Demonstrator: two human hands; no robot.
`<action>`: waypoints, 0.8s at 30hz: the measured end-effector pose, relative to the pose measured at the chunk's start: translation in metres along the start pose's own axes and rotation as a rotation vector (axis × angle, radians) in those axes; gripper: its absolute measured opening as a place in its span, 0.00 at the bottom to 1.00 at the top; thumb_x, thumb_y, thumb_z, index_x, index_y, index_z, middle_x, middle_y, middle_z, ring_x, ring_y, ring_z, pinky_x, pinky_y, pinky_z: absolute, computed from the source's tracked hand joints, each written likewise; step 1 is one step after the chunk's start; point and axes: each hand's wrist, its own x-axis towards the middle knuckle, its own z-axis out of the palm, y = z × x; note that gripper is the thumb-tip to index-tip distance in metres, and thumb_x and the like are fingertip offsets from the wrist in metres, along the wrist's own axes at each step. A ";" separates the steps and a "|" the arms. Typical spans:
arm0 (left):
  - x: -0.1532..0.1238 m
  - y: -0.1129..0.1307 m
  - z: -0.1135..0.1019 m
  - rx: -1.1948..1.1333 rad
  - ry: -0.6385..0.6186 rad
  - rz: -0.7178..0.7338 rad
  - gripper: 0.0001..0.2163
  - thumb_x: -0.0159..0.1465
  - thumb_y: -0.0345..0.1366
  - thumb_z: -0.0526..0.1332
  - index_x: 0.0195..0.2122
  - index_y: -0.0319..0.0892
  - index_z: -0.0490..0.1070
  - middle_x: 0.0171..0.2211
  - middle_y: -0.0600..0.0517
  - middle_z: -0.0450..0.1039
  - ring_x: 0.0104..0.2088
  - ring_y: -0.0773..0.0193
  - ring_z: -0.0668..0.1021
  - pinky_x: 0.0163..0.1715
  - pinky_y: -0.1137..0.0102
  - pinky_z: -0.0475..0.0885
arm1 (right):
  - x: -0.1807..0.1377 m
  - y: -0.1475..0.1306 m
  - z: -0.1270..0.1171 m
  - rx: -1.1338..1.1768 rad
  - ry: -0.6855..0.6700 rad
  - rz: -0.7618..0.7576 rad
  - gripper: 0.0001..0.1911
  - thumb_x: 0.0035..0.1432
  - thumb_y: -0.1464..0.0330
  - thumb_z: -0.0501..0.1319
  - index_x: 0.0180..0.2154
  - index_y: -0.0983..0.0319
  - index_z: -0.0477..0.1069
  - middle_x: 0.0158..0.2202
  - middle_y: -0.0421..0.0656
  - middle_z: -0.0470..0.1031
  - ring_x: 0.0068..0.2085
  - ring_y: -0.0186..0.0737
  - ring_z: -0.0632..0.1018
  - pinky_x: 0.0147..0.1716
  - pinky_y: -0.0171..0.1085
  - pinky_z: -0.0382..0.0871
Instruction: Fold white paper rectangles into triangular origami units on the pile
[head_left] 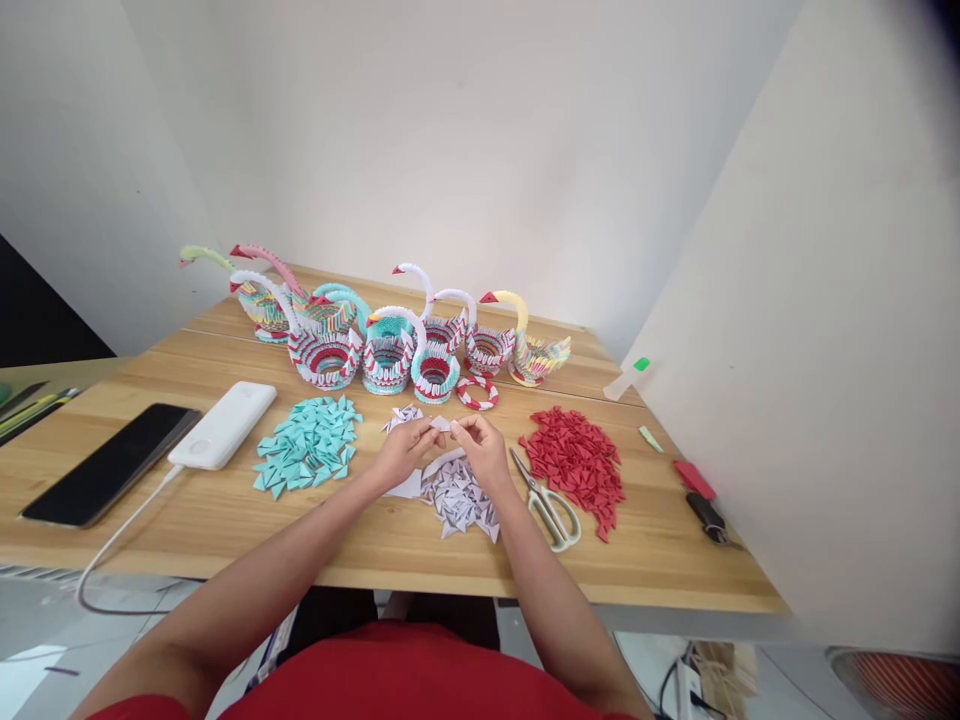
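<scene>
Here we are at the wooden table (645, 545), and both hands meet over the middle: the left hand (409, 450) and the right hand (481, 448) have fingertips drawn in, pinching a small piece of white paper (442, 424) between them. Right below, we have a heap of white folded pieces (459, 500), partly hidden by the right hand, with a flat white sheet (406, 487) near the left wrist. Beyond the left hand sits a smaller white pile (403, 415). Crowding in from our left, blue folded pieces (309, 443); on the right, red ones (574, 460), with scissors (555, 518) lying between that red heap and the right forearm. Straight ahead, a row of paper swans (324, 350) closes off the back, a red-and-white ring (489, 404) in front of them. Far left, we spot a white power bank (223, 425), its cable (124, 540) trailing over the edge, beside a dark phone (109, 465).
</scene>
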 end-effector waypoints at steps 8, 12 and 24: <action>-0.001 0.002 0.003 -0.024 -0.003 -0.045 0.14 0.65 0.40 0.51 0.30 0.39 0.71 0.29 0.51 0.73 0.32 0.63 0.73 0.34 0.71 0.63 | -0.001 -0.002 0.002 0.014 0.031 0.024 0.10 0.52 0.62 0.63 0.28 0.62 0.68 0.25 0.37 0.71 0.27 0.34 0.71 0.30 0.34 0.64; 0.001 0.004 0.005 -0.159 0.013 -0.165 0.13 0.59 0.44 0.58 0.30 0.38 0.71 0.27 0.50 0.73 0.29 0.64 0.72 0.31 0.71 0.64 | -0.002 -0.003 0.004 0.027 0.037 -0.001 0.09 0.52 0.63 0.62 0.29 0.62 0.68 0.26 0.38 0.71 0.28 0.34 0.71 0.30 0.33 0.65; 0.004 -0.003 -0.001 -0.450 -0.092 -0.224 0.12 0.57 0.43 0.61 0.27 0.37 0.67 0.24 0.53 0.68 0.27 0.68 0.69 0.31 0.72 0.65 | -0.001 0.005 0.003 0.054 -0.164 -0.029 0.20 0.53 0.64 0.61 0.48 0.60 0.68 0.29 0.38 0.73 0.30 0.34 0.74 0.31 0.33 0.68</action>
